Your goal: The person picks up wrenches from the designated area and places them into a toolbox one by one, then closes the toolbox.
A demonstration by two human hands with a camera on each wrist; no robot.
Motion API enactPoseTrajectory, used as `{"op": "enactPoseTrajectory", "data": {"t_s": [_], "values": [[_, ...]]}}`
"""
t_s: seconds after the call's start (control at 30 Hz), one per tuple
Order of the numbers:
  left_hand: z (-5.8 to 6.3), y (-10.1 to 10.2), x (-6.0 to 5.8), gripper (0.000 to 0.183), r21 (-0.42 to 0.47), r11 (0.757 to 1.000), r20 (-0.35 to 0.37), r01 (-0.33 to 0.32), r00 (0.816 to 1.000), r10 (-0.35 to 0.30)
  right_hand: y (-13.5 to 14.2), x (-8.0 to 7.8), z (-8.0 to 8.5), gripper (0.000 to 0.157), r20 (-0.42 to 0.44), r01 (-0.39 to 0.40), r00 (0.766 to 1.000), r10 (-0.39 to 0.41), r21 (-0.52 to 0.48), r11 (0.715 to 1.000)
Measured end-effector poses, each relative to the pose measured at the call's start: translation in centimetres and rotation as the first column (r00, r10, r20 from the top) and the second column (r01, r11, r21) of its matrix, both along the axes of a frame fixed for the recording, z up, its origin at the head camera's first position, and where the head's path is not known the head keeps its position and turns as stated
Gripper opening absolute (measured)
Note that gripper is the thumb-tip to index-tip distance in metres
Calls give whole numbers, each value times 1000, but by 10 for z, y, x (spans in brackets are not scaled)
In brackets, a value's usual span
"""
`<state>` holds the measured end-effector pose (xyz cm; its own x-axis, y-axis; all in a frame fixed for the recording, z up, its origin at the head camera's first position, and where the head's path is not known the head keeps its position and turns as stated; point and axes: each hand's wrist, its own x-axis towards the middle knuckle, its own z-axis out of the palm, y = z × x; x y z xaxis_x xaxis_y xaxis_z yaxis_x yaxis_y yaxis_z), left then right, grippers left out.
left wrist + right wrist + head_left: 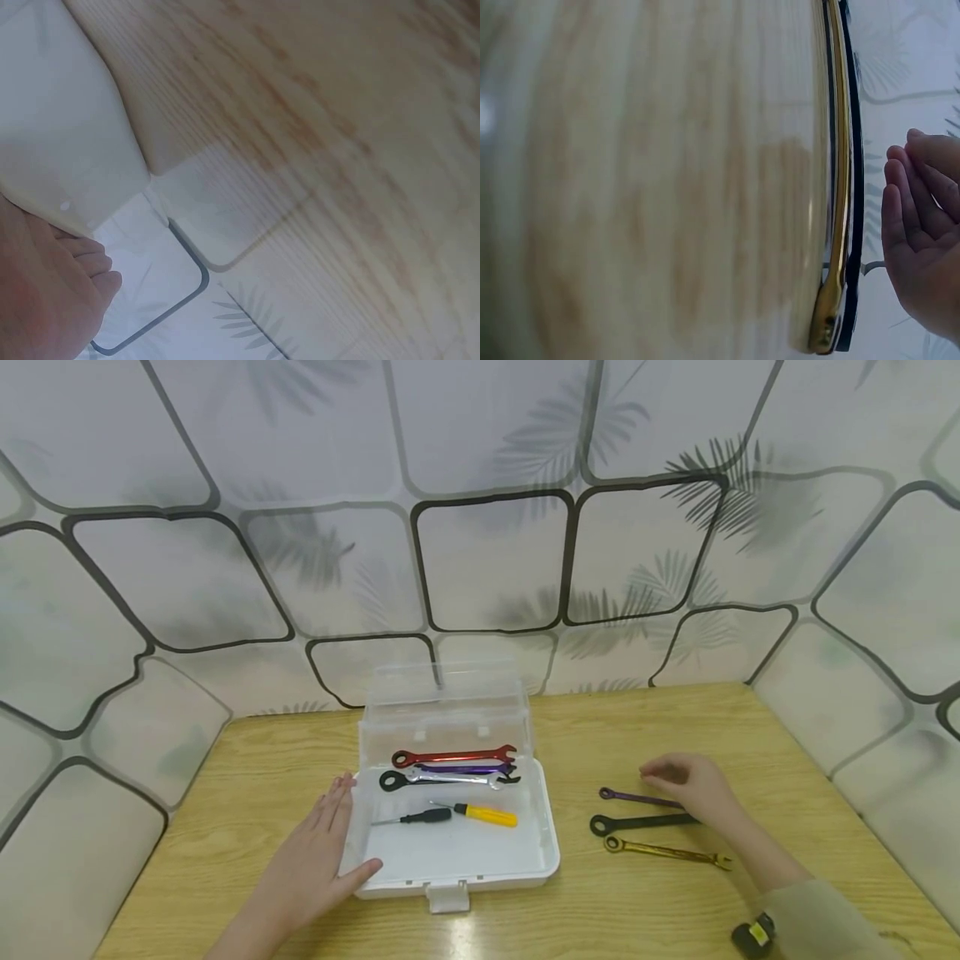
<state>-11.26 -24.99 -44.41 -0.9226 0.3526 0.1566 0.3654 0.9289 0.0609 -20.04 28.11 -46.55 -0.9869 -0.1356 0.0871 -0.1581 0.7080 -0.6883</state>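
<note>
1. The right hand [693, 789] is released: its fingers curve loosely, and the palm that shows in the right wrist view holds nothing.
2. Below that hand lies the small purple wrench [637, 797], its ring end reaching out to the hand's left; whether the fingers touch its hidden end, I cannot tell.
3. Just nearer the person than that wrench, a black wrench [645, 822] runs from the hand's left to under its wrist.
4. Next, on the person's side of the black wrench, lies a gold wrench [667, 851], its jaw end beside the right forearm.
5. A black object with a yellow label [753, 937] sits by the right sleeve [817, 918].
6. The left hand [307, 847] grasps nothing: its fingers extend along the left side of the white box [517, 881], thumb at the near-left corner.
7. Right of the left hand, inside the box, lie red [453, 757], purple, black and silver wrenches, overlapping in part.
8. Nearer the left thumb are a black screwdriver [427, 816] and a yellow-handled screwdriver [491, 816].
9. Beyond the left fingertips, the clear lid [446, 685] stands raised.
</note>
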Motion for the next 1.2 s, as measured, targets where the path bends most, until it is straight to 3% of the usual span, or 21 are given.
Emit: {"op": "enactPoseTrajectory", "data": {"t_s": [0.47,0.8,1.2], "values": [[-2,0,-2,106,8,1000,-2,4,1000,-4,11,5,-14,24,104,-53,993,58,-55,997],[-2,-1,-1,106,5,1000,6,0,1000,0,15,0,-21,20,86,-132,987,133,-14,991],[-2,-1,-1,106,5,1000,25,-4,1000,3,13,-2,-21,10,51,-158,987,155,51,986]]}}
